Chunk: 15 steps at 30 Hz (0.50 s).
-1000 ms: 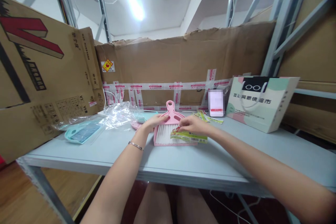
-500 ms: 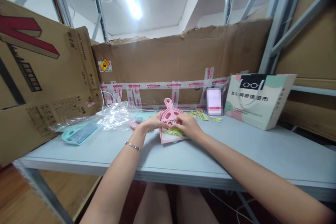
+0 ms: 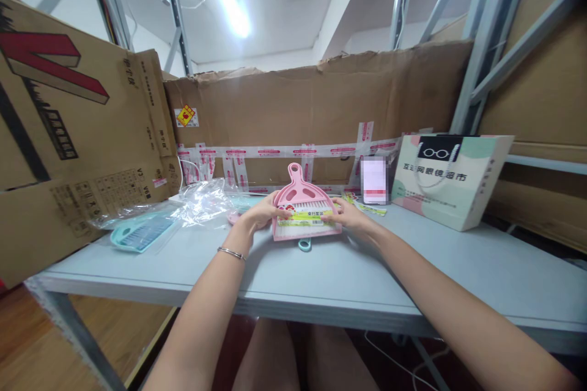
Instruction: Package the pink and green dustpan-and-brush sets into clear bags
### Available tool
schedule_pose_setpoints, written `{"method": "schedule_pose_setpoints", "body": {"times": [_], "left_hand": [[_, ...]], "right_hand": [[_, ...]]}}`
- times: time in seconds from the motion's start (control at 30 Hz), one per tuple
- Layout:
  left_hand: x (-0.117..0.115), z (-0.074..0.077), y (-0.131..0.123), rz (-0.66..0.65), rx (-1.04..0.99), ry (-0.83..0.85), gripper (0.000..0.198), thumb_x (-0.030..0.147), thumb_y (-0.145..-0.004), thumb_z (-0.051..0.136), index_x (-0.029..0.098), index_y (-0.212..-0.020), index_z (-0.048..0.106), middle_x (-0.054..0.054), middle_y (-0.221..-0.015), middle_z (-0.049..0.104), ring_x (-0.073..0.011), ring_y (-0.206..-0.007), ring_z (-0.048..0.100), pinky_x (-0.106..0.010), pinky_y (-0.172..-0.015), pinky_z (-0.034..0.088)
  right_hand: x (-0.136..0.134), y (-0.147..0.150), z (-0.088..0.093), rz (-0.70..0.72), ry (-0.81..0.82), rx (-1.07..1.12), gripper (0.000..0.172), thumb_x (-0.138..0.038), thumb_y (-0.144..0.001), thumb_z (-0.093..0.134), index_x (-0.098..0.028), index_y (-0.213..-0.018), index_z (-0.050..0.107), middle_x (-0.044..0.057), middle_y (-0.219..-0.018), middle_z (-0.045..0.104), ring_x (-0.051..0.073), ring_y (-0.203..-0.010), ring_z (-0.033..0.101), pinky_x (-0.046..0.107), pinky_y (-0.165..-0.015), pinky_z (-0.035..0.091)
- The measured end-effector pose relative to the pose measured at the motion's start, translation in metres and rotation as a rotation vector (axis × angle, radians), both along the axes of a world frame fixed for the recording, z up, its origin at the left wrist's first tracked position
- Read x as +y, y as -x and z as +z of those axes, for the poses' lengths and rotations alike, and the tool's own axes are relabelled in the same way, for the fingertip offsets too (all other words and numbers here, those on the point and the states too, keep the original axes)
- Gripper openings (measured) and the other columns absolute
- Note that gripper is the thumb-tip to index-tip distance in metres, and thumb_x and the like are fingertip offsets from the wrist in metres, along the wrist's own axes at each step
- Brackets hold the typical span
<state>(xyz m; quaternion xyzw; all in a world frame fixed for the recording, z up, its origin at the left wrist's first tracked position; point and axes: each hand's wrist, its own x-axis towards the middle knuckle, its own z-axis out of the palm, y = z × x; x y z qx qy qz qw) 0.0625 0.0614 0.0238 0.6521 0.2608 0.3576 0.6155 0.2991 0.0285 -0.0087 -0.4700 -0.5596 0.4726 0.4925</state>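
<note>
A small pink dustpan (image 3: 298, 192) with a white brush in it stands tilted up on the grey table (image 3: 413, 269), its handle pointing up. A yellow-green label card (image 3: 305, 218) lies across its front. My left hand (image 3: 261, 214) grips the dustpan's left edge and the card's end. My right hand (image 3: 346, 215) grips the right edge in the same way. A teal loop (image 3: 304, 245) peeks out just below the dustpan.
A teal brush in clear plastic wrap (image 3: 144, 230) lies at the left, with crumpled clear bags (image 3: 206, 198) behind it. More label cards (image 3: 367, 206), a phone (image 3: 375, 180) and a paper bag (image 3: 447, 178) stand at the right. Cardboard walls (image 3: 321, 104) enclose the table's back and left.
The dustpan was lifted from lying flat to standing tilted toward me. The label card moved from its lower right corner to across its front, and both hands now hold the sides.
</note>
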Motion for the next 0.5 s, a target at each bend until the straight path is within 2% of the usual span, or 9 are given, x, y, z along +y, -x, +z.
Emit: {"method": "schedule_pose_setpoints", "body": {"times": [0.13,0.27,0.4,0.5], "left_hand": [[-0.003,0.002,-0.003,-0.041,0.024,0.031,0.056,0.011,-0.050,0.080,0.012,-0.101,0.058,-0.011,-0.094,0.068,-0.0228,-0.084,0.065,-0.040,-0.083,0.049],[-0.005,0.004,-0.008,0.021,-0.083,0.055,0.054,0.012,-0.048,0.081,0.012,-0.097,0.058,-0.011,-0.092,0.068,-0.0225,-0.083,0.065,-0.039,-0.081,0.049],[-0.005,0.001,-0.019,0.099,-0.219,0.035,0.061,0.014,-0.044,0.082,0.013,-0.100,0.056,-0.009,-0.092,0.068,-0.0220,-0.081,0.064,-0.038,-0.081,0.049],[-0.007,0.002,-0.022,0.071,-0.170,-0.055,0.060,0.021,-0.052,0.080,0.013,-0.106,0.054,-0.011,-0.100,0.065,-0.0232,-0.089,0.063,-0.038,-0.084,0.047]], "right_hand": [[0.001,0.001,0.005,-0.035,-0.005,0.150,0.041,-0.020,-0.056,0.078,-0.018,-0.092,0.058,0.004,-0.078,0.071,0.019,-0.071,0.067,0.028,-0.065,0.055],[-0.003,0.009,0.010,0.003,0.034,0.408,0.024,-0.025,-0.068,0.070,-0.016,-0.089,0.062,0.007,-0.090,0.071,0.019,-0.081,0.067,0.028,-0.071,0.055],[-0.012,0.032,0.009,0.000,0.088,0.593,0.023,-0.020,-0.074,0.064,-0.022,-0.097,0.060,0.001,-0.095,0.071,0.016,-0.085,0.067,0.026,-0.071,0.057],[-0.015,0.047,0.008,-0.064,0.108,0.664,0.025,-0.012,-0.072,0.064,-0.022,-0.095,0.060,-0.001,-0.091,0.071,0.015,-0.084,0.067,0.024,-0.070,0.057]]}}
